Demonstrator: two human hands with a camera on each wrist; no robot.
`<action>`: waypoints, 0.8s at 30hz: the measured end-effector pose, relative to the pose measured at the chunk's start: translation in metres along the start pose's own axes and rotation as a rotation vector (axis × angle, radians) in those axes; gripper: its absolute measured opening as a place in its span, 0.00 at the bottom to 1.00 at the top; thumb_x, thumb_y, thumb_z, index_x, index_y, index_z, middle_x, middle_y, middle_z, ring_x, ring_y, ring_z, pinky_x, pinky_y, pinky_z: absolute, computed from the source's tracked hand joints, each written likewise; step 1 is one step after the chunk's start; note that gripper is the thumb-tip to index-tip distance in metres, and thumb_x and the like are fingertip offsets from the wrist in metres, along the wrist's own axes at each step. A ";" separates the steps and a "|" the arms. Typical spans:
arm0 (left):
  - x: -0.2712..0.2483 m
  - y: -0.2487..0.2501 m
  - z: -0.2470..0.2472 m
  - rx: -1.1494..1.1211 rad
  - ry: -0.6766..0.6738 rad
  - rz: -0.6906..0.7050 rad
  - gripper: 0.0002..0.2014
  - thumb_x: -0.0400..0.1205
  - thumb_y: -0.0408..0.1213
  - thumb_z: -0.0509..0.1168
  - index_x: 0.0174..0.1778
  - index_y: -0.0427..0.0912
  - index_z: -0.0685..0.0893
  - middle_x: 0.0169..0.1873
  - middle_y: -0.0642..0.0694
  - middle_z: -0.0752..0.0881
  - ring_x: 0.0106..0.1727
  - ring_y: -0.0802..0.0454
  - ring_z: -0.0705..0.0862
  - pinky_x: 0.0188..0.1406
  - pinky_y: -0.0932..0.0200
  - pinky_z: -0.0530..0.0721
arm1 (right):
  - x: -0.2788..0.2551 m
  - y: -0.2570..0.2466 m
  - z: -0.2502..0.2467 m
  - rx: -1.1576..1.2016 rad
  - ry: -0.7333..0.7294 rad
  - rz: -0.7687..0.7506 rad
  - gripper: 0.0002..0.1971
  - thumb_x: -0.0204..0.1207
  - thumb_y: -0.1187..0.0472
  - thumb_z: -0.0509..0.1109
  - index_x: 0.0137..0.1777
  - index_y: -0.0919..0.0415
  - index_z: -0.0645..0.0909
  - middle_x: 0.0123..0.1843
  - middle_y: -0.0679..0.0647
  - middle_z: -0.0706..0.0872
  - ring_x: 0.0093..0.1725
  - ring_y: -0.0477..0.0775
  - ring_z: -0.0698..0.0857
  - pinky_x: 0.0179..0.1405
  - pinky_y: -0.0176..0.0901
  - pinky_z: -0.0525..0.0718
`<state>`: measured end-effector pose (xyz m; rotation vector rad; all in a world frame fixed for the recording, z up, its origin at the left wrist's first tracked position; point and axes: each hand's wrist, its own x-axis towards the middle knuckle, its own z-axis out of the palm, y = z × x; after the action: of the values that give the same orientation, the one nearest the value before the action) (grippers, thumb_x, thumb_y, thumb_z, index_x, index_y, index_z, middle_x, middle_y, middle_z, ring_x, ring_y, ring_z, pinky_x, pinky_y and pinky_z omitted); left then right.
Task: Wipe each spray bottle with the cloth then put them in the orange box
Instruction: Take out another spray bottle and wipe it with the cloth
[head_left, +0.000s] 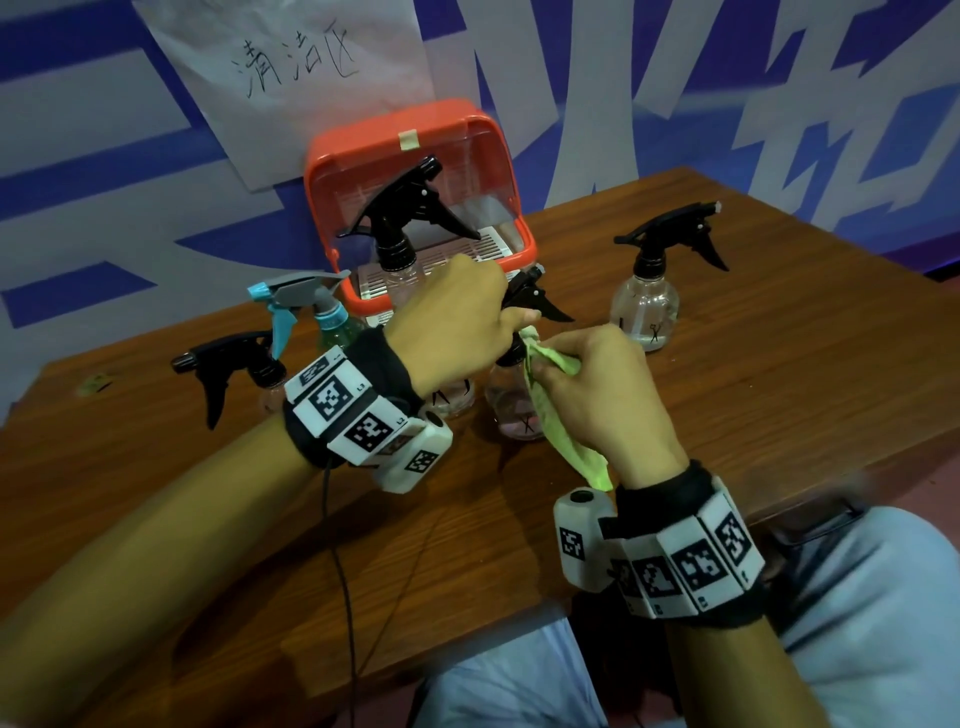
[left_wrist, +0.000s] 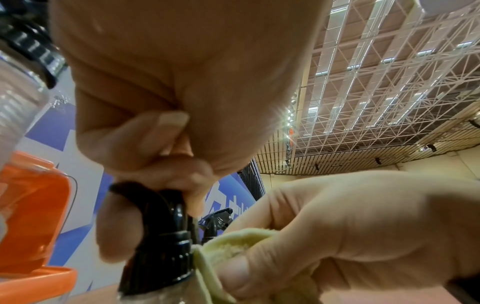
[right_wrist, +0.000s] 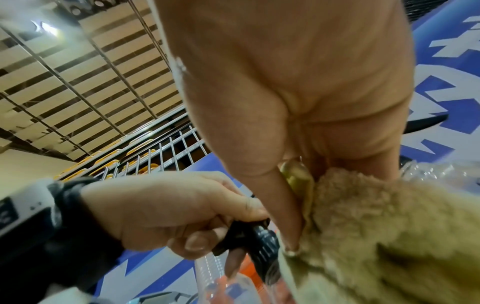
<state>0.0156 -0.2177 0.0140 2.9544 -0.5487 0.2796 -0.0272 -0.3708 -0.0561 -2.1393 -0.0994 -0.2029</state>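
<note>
A clear spray bottle (head_left: 511, 410) with a black trigger head (left_wrist: 161, 236) stands at the table's middle. My left hand (head_left: 493, 312) grips that head from above, fingers curled round it. My right hand (head_left: 556, 364) pinches a light green cloth (head_left: 563, 436) and presses it against the bottle's neck and right side. In the right wrist view the fluffy cloth (right_wrist: 376, 236) fills the lower right, beside the black head (right_wrist: 257, 238). The orange box (head_left: 415, 140) stands behind with its clear lid raised.
A tall black-headed bottle (head_left: 400, 223) stands in front of the box. Others stand around: a round clear bottle (head_left: 647, 306) at right, a blue-and-grey-headed green bottle (head_left: 311, 306) and a black-headed bottle (head_left: 234, 364) at left. The wooden table (head_left: 779, 415) ends near my lap.
</note>
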 end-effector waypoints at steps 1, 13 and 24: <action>0.000 0.001 0.001 0.000 0.008 -0.005 0.27 0.87 0.55 0.67 0.38 0.31 0.84 0.30 0.37 0.83 0.30 0.40 0.81 0.26 0.48 0.72 | -0.002 -0.002 -0.004 -0.018 -0.013 -0.005 0.09 0.87 0.59 0.73 0.61 0.56 0.94 0.55 0.53 0.95 0.60 0.55 0.90 0.57 0.47 0.87; 0.017 0.013 -0.003 0.085 -0.042 -0.066 0.24 0.87 0.55 0.67 0.49 0.32 0.81 0.40 0.38 0.80 0.45 0.31 0.87 0.32 0.50 0.73 | -0.002 -0.007 -0.068 0.374 0.266 -0.037 0.08 0.84 0.57 0.77 0.60 0.50 0.94 0.50 0.44 0.96 0.53 0.44 0.95 0.55 0.55 0.95; 0.047 0.078 -0.018 0.201 0.070 0.094 0.25 0.89 0.57 0.61 0.67 0.37 0.77 0.64 0.38 0.83 0.65 0.37 0.82 0.50 0.48 0.77 | 0.030 0.016 -0.138 0.445 0.545 -0.041 0.11 0.83 0.57 0.77 0.63 0.53 0.93 0.51 0.49 0.95 0.54 0.49 0.95 0.61 0.58 0.94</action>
<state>0.0270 -0.3035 0.0483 3.0999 -0.6888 0.4729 -0.0102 -0.4958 0.0098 -1.5814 0.1203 -0.7101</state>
